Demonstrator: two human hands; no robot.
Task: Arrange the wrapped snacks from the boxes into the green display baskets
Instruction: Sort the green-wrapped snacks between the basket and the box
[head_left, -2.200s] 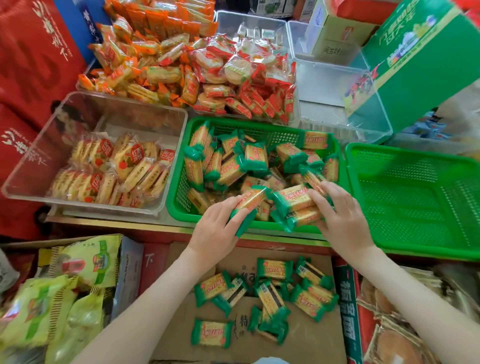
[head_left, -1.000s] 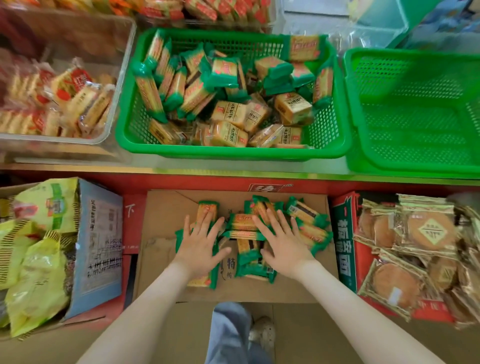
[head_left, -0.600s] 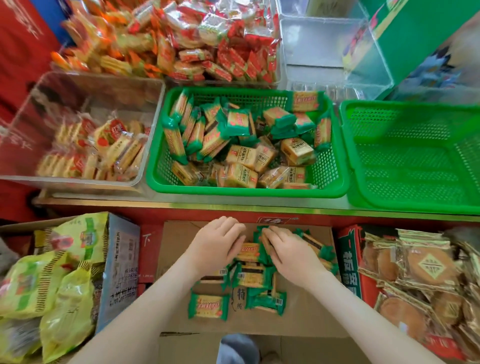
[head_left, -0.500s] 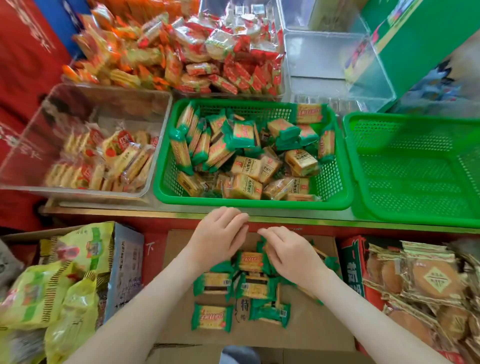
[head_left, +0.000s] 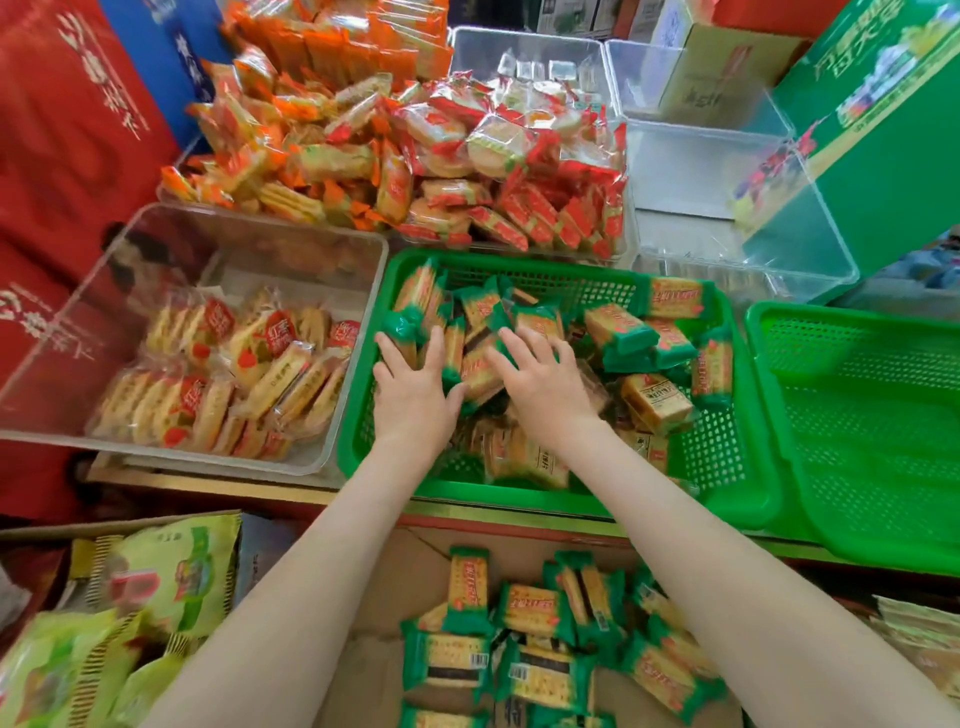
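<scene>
While the clear bin (head_left: 78, 332) of red-labelled crackers (head_left: 208, 374) sat at the far left of the table (head_left: 249, 491), the left hand (head_left: 415, 400) lay inside the middle green basket (head_left: 722, 457). Its grip was apart, the fingers spread flat over the green-wrapped snacks (head_left: 657, 408) standing on edge by the basket's left wall. Just beside it the right hand (head_left: 545, 389) did the same: grip apart, fingers splayed on top of the heap, a few packs caught between the two thumbs. Neither hand curled round anything.

These snacks looked light, and their glossy film was probably slippery, so a stack could fan out and slide. The crackers inside seemed stiff but brittle. They were best taken across the broad flat faces, several pressed gently between both palms, not by the soft crimped green ends, and without a hard squeeze.

Below the table edge, loose packs (head_left: 535, 675) waited in the cardboard box (head_left: 379, 587), lying flat and easy to scoop. Farthest right, a second green basket (head_left: 857, 426) stood just beside the first.
</scene>
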